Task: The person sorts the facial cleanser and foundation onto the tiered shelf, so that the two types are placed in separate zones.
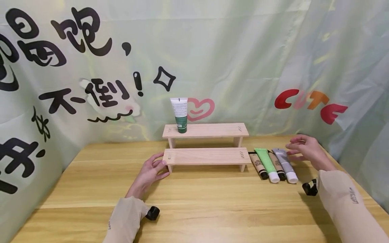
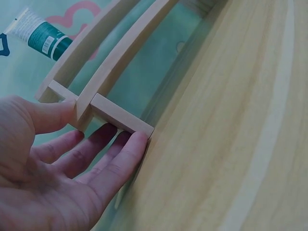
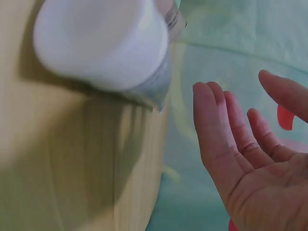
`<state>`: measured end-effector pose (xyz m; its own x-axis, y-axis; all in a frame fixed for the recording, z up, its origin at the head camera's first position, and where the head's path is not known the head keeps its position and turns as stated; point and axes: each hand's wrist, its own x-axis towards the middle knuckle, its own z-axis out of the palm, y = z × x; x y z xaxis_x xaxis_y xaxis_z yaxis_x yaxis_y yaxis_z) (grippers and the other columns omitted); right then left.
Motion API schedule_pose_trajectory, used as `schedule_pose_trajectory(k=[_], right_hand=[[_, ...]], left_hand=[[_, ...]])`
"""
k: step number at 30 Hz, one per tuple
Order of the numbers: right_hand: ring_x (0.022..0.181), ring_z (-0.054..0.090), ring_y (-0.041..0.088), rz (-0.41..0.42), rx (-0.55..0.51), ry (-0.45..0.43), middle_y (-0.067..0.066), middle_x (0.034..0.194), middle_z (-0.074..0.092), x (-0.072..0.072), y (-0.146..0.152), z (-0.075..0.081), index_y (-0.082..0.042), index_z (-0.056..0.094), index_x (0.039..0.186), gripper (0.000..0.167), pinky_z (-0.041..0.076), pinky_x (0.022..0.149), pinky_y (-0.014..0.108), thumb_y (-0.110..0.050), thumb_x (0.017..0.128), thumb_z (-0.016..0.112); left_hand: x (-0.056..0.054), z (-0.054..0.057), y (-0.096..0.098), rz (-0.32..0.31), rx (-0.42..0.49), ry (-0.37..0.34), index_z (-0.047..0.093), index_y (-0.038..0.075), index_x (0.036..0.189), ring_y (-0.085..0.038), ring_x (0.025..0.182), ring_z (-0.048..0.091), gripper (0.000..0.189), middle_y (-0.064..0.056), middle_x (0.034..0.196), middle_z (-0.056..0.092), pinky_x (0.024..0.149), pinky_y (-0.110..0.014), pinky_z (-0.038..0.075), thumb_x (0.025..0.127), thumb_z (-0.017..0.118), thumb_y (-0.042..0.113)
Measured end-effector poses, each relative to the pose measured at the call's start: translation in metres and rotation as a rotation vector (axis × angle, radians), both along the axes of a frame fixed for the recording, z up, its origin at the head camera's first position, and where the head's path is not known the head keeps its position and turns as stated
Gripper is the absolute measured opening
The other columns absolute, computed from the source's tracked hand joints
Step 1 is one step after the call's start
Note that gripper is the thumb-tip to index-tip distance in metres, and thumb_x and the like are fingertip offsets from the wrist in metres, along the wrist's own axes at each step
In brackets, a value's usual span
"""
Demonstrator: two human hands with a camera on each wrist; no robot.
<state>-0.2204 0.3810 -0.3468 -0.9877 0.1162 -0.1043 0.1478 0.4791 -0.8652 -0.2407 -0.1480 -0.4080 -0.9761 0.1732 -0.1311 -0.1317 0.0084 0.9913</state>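
Note:
My left hand (image 1: pixel 151 171) touches the left end of a two-step wooden stand (image 1: pixel 202 156). In the left wrist view the thumb rests at the board's end and the fingertips lie against the leg (image 2: pixel 121 114). On the upper step stands a white and green tube (image 1: pixel 180 115), cap down. My right hand (image 1: pixel 310 152) hovers just right of a grey-purple tube (image 1: pixel 285 163) with a white cap, its fingers extended and holding nothing. That cap (image 3: pixel 96 43) looms large in the right wrist view.
Beside the grey-purple tube lie a green tube (image 1: pixel 266 162) and two tan tubes with black caps, one tan tube (image 1: pixel 257 164) nearest the stand. A printed curtain (image 1: pixel 237 67) hangs behind the wooden table (image 1: pixel 212 209).

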Motion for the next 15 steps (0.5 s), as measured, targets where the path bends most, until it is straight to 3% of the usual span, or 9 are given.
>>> schedule_pose_trajectory(k=[15], right_hand=[[0.075, 0.068, 0.015, 0.004, -0.095, -0.114, -0.002, 0.086, 0.065, 0.011, 0.013, -0.018, 0.018, 0.037, 0.125, 0.044, 0.063, 0.073, 0.038, -0.007, 0.099, 0.061]], left_hand=[[0.001, -0.002, -0.001, -0.011, -0.001, 0.000, 0.033, 0.000, 0.154, -0.032, 0.117, 0.056, 0.047, -0.029, 0.139, 0.051, 0.093, -0.043, 0.057, 0.108, 0.044, 0.002]])
